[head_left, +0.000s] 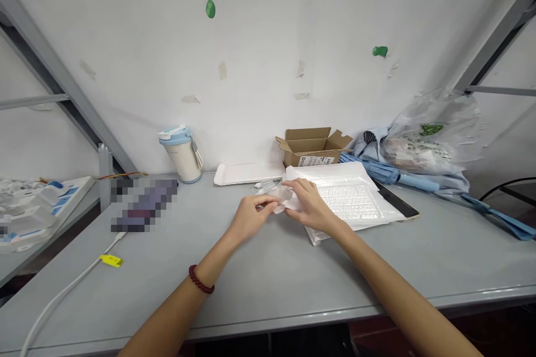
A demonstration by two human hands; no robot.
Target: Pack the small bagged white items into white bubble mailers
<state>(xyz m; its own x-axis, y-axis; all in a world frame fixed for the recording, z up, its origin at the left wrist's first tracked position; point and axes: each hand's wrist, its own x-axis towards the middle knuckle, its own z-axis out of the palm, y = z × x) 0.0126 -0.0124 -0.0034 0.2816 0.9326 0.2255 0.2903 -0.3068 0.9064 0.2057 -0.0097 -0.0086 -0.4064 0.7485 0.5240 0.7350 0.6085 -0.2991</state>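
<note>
Over the desk, my left hand (251,216) and my right hand (310,204) meet at a small translucent white wrapper-like piece (285,198). The left thumb and fingertips pinch its near left edge. My right hand curves around its right side, with the fingers closed on it. What the piece is, or whether anything lies inside it, I cannot make out. Right beside the right hand lies a white bubble mailer (352,198), resting partly over a dark flat device (396,202). Just behind the fingertips are some small clear and white items (264,184), too small to name.
An open cardboard box (314,150) and a long white tray or lid (247,172) stand against the wall. A tumbler (183,157), blurred phone-like item (146,206) and white cable (69,288) are at left. A blue umbrella (377,169) and plastic bag (435,128) lie at right.
</note>
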